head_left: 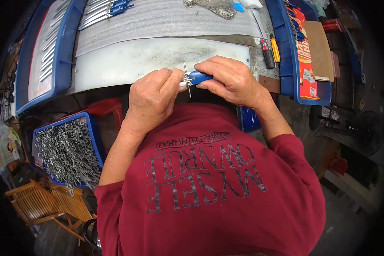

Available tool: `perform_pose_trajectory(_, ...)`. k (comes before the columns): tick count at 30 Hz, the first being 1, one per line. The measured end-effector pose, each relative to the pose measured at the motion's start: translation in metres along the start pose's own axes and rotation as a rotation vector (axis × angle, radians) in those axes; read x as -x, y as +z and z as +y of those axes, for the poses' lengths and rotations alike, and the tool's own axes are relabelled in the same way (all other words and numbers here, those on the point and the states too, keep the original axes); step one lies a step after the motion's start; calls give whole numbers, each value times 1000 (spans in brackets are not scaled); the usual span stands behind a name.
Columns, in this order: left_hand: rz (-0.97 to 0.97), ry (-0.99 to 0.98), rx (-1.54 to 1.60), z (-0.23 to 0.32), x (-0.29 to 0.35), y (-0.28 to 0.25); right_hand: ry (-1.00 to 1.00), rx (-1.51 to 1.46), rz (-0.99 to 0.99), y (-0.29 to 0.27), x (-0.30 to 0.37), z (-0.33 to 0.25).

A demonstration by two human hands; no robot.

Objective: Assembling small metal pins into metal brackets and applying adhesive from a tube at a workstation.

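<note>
A small piece with a blue end (pixel 199 77) and a silver end is held between my two hands above the near edge of the worktop. Thin metal rods stick out from its middle, one up and one down. My left hand (pixel 153 96) pinches the silver end, its fingers covering most of it. The blue end is gripped by the thumb and fingers of my right hand (pixel 231 80). Several long silver pieces with blue ends (pixel 111 12) lie together at the far left of the worktop; they look like the same kind.
A white board (pixel 128 64) covers the worktop's front. Blue trays stand left (pixel 64 64) and right (pixel 288 51). Beside the right one lie a yellow-handled screwdriver (pixel 275 50) and a black-handled one (pixel 269 57). Small metal parts (pixel 68 147) fill a crate lower left; a bag of pins (pixel 219 9) lies far back.
</note>
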State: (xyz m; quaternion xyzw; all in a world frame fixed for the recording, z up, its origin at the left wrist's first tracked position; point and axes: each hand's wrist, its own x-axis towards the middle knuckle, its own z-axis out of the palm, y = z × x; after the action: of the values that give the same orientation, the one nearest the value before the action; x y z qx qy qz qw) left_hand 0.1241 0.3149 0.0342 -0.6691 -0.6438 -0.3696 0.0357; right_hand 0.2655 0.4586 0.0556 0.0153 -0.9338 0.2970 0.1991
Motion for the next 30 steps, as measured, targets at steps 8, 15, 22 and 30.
perform_pose_trajectory(8,19,-30,1,2,0,1,-2,8,17,-1,-1,1)
perform_pose_trajectory(15,15,-52,9,3,-2,-1,3,2,30,-1,-1,1)
perform_pose_trajectory(22,24,-76,-9,4,-3,0,5,7,47,0,-2,2)
perform_pose_trajectory(30,8,-58,16,1,-6,-3,-15,-22,-13,-6,-6,6)
